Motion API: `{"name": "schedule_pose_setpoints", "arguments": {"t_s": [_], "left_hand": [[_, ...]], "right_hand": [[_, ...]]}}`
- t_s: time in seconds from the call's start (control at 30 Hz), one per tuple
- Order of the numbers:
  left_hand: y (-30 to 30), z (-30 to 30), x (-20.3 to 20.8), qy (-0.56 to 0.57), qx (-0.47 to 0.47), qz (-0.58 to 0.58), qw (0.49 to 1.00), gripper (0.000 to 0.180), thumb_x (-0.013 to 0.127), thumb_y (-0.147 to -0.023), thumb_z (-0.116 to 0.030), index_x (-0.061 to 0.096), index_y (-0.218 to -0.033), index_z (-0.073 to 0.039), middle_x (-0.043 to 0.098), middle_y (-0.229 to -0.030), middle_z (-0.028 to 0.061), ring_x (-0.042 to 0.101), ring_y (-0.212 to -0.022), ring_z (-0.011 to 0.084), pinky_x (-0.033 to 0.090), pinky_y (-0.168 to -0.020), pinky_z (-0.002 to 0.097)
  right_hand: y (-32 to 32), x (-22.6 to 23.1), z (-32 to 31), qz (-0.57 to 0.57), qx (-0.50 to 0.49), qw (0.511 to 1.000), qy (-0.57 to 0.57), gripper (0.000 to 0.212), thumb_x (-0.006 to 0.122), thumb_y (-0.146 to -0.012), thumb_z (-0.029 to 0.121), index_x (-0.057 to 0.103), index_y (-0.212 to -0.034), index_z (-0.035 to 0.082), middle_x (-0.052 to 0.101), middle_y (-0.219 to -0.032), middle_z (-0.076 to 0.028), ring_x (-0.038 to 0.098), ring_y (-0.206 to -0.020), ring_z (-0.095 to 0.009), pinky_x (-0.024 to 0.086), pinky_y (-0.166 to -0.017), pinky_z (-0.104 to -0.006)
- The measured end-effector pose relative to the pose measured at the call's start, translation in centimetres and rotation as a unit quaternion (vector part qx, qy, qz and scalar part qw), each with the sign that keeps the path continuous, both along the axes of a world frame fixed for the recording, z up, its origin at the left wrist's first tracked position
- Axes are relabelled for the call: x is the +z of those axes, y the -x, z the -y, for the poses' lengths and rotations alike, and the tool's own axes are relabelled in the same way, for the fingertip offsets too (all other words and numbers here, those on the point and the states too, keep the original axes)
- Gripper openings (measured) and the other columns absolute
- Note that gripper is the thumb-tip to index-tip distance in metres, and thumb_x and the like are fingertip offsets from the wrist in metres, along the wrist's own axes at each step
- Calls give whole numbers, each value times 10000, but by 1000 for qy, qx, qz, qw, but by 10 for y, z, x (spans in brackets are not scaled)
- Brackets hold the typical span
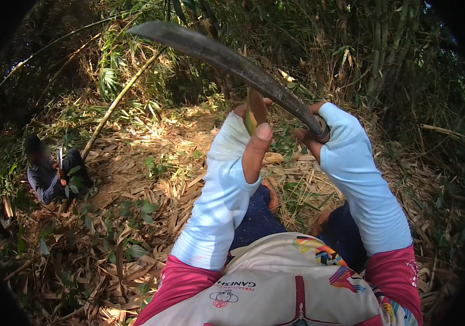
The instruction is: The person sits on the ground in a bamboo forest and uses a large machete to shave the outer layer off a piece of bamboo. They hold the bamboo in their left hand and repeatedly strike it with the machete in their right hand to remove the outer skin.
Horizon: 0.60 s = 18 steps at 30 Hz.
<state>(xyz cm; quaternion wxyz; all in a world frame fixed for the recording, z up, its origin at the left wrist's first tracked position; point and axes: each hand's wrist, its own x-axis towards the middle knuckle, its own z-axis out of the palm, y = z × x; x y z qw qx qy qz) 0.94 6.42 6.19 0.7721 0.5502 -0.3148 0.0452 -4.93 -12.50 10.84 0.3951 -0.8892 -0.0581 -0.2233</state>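
My right hand [313, 142], in a light blue sleeve that covers its back, is closed round the handle end of a machete [224, 58]. The long dark curved blade reaches up and to the left across the view, passing in front of my left hand's far side. My left hand [254, 155], in a matching sleeve with the thumb out, grips a short yellow-green piece of bamboo [255, 108]. That piece stands nearly upright, its top end against or just behind the blade; I cannot tell whether they touch. Most of my left fingers are hidden.
At the left another person [48, 179] sits low, holding a knife [60, 156] upright. A slanting bamboo pole [118, 100] rises beside that person. Dry leaves [129, 261] cover the ground, and thick bamboo stems [387, 49] stand at the back right. My bare feet [270, 194] are below my hands.
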Motion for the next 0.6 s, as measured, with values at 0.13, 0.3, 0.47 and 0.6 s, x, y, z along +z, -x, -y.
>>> {"name": "schedule_pose_setpoints", "arguments": {"t_s": [0.13,0.3,0.47,0.6], "left_hand": [[-30,-1,-26,130,-125,-72,981,380,661,-967,-179,491,-1265,-16,586,-1141,84,606,-1000,147,526,-857,279],[-4,9,-5,8,-27,-26,999,361,660,-951,-103,489,-1260,-27,597,-1127,84,615,-990,136,521,-853,277],[26,-2,25,-168,44,72,982,525,748,-883,-177,473,-1304,-25,601,-1099,69,589,-971,125,485,-837,265],[29,3,19,-96,11,88,991,691,801,-831,-361,455,-1316,-11,608,-1032,65,580,-947,144,477,-835,281]], "right_hand": [[1,13,13,165,46,954,245,304,768,-659,9,666,-939,71,643,-789,-99,637,-745,-274,486,-640,-364],[2,31,14,181,39,902,390,343,774,-583,48,669,-907,98,626,-762,-99,619,-729,-334,472,-667,-430],[2,40,19,197,44,879,432,315,768,-605,75,676,-903,117,626,-754,-81,630,-730,-314,463,-694,-429],[7,45,20,187,27,868,459,281,763,-617,90,681,-883,129,619,-732,-66,635,-720,-292,458,-698,-432]]}}
